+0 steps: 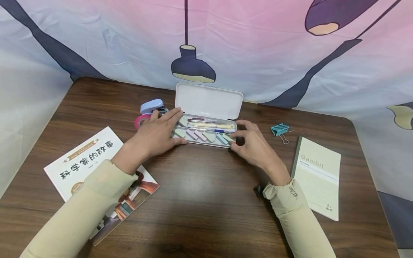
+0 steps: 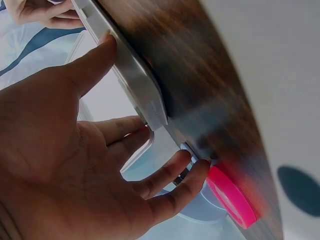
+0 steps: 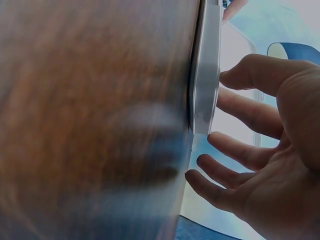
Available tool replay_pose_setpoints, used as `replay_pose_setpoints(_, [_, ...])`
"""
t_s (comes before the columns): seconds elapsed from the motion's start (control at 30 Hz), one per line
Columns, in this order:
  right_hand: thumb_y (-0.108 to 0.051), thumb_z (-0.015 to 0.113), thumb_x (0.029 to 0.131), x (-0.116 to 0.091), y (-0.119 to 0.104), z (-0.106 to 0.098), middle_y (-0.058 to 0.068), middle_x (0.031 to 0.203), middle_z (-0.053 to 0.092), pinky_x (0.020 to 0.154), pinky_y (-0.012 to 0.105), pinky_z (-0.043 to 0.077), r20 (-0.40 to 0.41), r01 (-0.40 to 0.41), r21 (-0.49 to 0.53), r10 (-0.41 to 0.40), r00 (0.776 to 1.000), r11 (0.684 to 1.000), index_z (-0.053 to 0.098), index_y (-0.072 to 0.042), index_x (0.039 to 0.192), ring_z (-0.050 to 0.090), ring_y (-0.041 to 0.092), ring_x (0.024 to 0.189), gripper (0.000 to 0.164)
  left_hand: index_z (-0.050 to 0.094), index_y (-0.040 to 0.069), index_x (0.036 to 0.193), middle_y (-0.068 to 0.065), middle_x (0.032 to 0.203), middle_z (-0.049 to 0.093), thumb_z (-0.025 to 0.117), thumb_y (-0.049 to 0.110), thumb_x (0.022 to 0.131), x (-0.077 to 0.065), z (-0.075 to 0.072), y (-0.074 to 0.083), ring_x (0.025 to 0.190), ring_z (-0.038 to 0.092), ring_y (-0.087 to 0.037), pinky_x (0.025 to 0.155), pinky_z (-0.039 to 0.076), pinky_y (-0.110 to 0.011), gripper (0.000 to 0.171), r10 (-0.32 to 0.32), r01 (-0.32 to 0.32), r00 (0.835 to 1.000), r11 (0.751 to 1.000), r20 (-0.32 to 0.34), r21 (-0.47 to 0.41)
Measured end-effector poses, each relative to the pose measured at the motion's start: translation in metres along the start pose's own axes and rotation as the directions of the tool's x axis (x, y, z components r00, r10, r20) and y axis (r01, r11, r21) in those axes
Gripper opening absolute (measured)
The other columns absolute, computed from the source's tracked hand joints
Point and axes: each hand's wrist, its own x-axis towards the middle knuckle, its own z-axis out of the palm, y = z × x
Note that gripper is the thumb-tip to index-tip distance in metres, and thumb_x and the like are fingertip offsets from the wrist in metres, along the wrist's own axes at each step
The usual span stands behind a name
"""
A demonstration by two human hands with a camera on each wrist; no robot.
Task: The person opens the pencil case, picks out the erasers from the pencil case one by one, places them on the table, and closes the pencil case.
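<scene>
An open white pencil case (image 1: 209,100) stands at the back middle of the table in the head view, its lid raised. Several pens (image 1: 211,125) lie in its rear part; pastel block-like erasers (image 1: 200,135) lie in the front compartments. My left hand (image 1: 158,130) holds the case's left end, thumb at the front edge, fingers along the end and rear. At the right front corner, my right hand (image 1: 253,145) has thumb and index finger around the end of a pale green eraser (image 1: 227,138). Its other fingers lie by the case's right end (image 3: 205,90).
Left of the case are a blue stapler (image 1: 151,106) and a pink tape roll (image 1: 140,121). A book (image 1: 87,154) lies under the left forearm. Teal binder clips (image 1: 280,129) and a notebook (image 1: 319,175) are at right, a small black object (image 1: 258,190) by the right sleeve.
</scene>
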Motion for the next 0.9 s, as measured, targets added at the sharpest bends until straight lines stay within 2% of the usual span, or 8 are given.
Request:
replay_pose_setpoints(0.17, [-0.013, 0.075, 0.103, 0.0, 0.006, 0.003, 0.023, 0.173, 0.052, 0.131, 0.067, 0.044, -0.032, 0.033, 0.003, -0.033, 0.999, 0.999, 0.086, -0.002, 0.124, 0.042, 0.052, 0.165, 0.026, 0.029, 0.018, 0.183, -0.005, 0.193, 0.026, 0.074, 0.07, 0.104, 0.002, 0.002, -0.003, 0.142, 0.046, -0.051, 0.109, 0.054, -0.075, 0.105, 0.002, -0.002, 1.0, 1.0, 0.006, 0.01])
replay_pose_setpoints(0.27, [-0.013, 0.075, 0.103, 0.0, 0.006, 0.002, 0.022, 0.173, 0.051, 0.13, 0.066, 0.045, -0.035, 0.033, 0.004, -0.032, 0.999, 0.999, 0.086, -0.001, 0.126, 0.043, 0.051, 0.165, 0.028, 0.03, 0.016, 0.183, -0.006, 0.193, 0.026, 0.074, 0.066, 0.105, 0.0, -0.002, 0.0, 0.14, 0.047, -0.051, 0.108, 0.055, -0.074, 0.103, 0.001, -0.001, 1.0, 1.0, 0.008, 0.011])
replay_pose_setpoints(0.43, [-0.012, 0.073, 0.104, -0.001, 0.001, -0.001, 0.02, 0.174, 0.051, 0.128, 0.065, 0.048, -0.028, 0.012, 0.007, -0.012, 1.0, 1.0, 0.084, 0.001, 0.129, 0.047, 0.047, 0.163, 0.03, 0.031, 0.012, 0.182, -0.01, 0.192, 0.028, 0.076, 0.06, 0.107, -0.009, -0.016, 0.015, 0.141, 0.047, -0.051, 0.109, 0.055, -0.073, 0.1, -0.006, 0.006, 1.0, 1.0, 0.028, 0.015])
replay_pose_setpoints(0.73, [-0.011, 0.073, 0.105, -0.007, 0.0, -0.004, 0.018, 0.169, 0.058, 0.108, 0.056, 0.055, -0.1, 0.013, 0.033, -0.01, 0.995, 0.999, 0.084, 0.0, 0.13, 0.067, 0.043, 0.142, 0.03, 0.028, 0.011, 0.183, -0.012, 0.193, 0.025, 0.072, 0.057, 0.11, -0.012, -0.02, 0.019, 0.146, 0.045, -0.055, 0.114, 0.052, -0.077, 0.097, -0.016, 0.016, 0.998, 1.0, 0.058, 0.012])
replay_pose_setpoints(0.9, [-0.008, 0.073, 0.103, -0.013, 0.005, -0.009, 0.018, 0.166, 0.061, 0.096, 0.051, 0.051, -0.153, 0.003, 0.035, 0.002, 0.988, 0.999, 0.085, -0.003, 0.128, 0.071, 0.042, 0.128, 0.028, 0.028, 0.011, 0.183, -0.011, 0.193, 0.024, 0.073, 0.056, 0.11, -0.011, -0.02, 0.019, 0.146, 0.045, -0.055, 0.114, 0.052, -0.076, 0.098, -0.015, 0.015, 0.998, 1.0, 0.056, 0.007])
